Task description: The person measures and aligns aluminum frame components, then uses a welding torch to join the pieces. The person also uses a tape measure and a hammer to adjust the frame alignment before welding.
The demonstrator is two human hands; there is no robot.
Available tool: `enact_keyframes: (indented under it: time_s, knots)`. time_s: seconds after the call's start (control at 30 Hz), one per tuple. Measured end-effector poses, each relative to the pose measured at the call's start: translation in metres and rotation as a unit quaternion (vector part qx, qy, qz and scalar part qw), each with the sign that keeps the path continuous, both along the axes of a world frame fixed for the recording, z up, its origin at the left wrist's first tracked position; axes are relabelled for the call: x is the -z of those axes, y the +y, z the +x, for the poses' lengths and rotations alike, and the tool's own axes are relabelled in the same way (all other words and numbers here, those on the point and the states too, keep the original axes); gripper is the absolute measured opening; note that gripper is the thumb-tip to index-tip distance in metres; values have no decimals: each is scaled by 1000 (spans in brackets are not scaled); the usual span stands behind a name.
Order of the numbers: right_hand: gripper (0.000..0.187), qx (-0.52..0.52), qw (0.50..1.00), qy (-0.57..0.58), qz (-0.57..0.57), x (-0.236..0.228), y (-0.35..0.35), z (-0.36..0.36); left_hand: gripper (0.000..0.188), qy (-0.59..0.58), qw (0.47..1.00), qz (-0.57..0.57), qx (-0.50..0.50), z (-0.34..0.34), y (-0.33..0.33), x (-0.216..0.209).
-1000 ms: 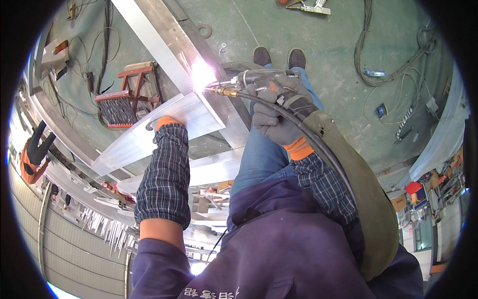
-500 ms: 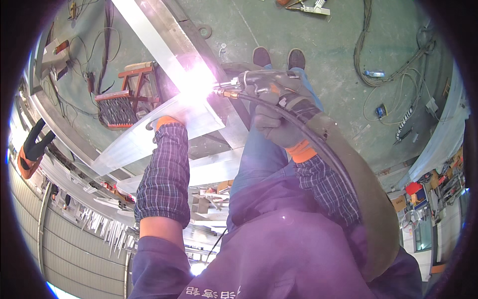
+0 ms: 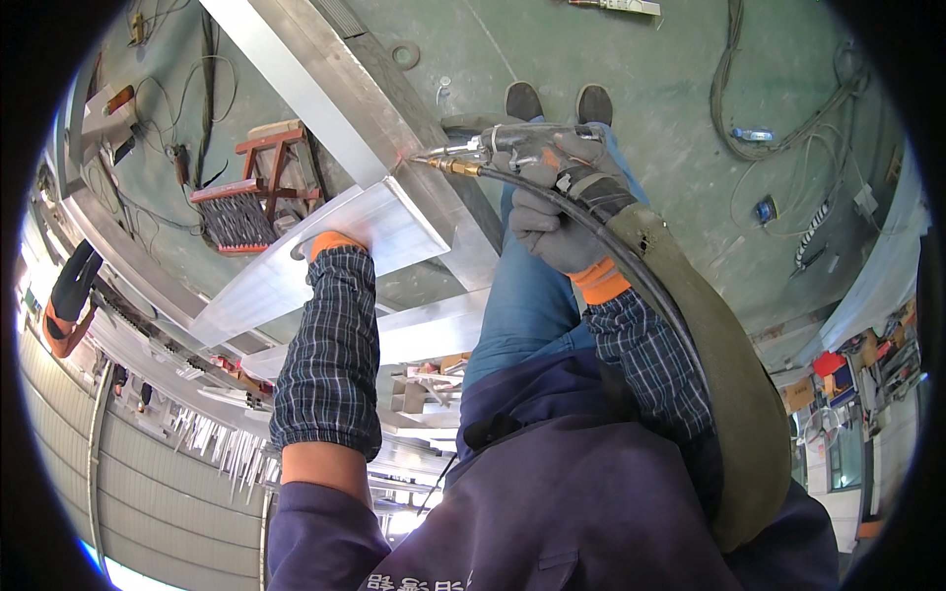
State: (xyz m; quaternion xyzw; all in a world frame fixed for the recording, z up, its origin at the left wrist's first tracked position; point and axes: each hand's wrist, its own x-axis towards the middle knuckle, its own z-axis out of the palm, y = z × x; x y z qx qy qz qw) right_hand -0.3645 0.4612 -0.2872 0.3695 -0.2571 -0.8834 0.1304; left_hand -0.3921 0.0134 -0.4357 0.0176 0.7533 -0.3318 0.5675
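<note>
My right hand (image 3: 557, 231), in a grey glove with an orange cuff, is closed around a welding gun (image 3: 512, 146). The gun's brass and silver tip meets the joint between a square metal beam (image 3: 325, 108) and a flat silvery panel (image 3: 394, 222); no arc glows there. A black hose in an olive sleeve (image 3: 734, 424) runs from the gun along my right arm. My left hand (image 3: 335, 239) is at the panel, left of the joint. Only its orange cuff and a bit of grey glove show; its fingers are hidden.
A reddish-brown metal stand (image 3: 271, 167) sits on the green floor beyond the panel. Cables (image 3: 724, 89) and a small bottle (image 3: 752, 134) lie to the right. Someone in orange and black (image 3: 69, 305) is at far left. Two dark shoes (image 3: 522, 101) show beyond the gun.
The bright welding glare at the joint has gone out, and the scene has lost its purple tint. Both hands keep nearly the same place, with the gun tip still at the joint.
</note>
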Motion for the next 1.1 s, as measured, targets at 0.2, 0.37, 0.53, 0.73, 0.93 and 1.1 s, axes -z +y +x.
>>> enact_keyframes:
  time_s: [0.2,0.37,0.53,0.73,0.93,1.1]
  knots:
    - [50,8,1000,-7,1,5,-4,3,68,29,982,-54,-181,-28,65,-46]
    - [50,8,1000,-6,-3,6,-5,2,56,30,993,52,-107,-35,55,-38]
    - [50,4,1000,-5,-6,7,-8,1,70,10,989,-22,-144,-11,10,-10]
    - [51,15,1000,-13,12,14,-7,5,70,54,971,-58,-227,-39,95,-63]
    - [51,4,1000,-8,5,14,-12,4,49,58,986,154,-20,-27,34,-32]
    - [53,21,999,-21,-15,21,-17,10,54,-11,1000,26,1,-32,71,-45]
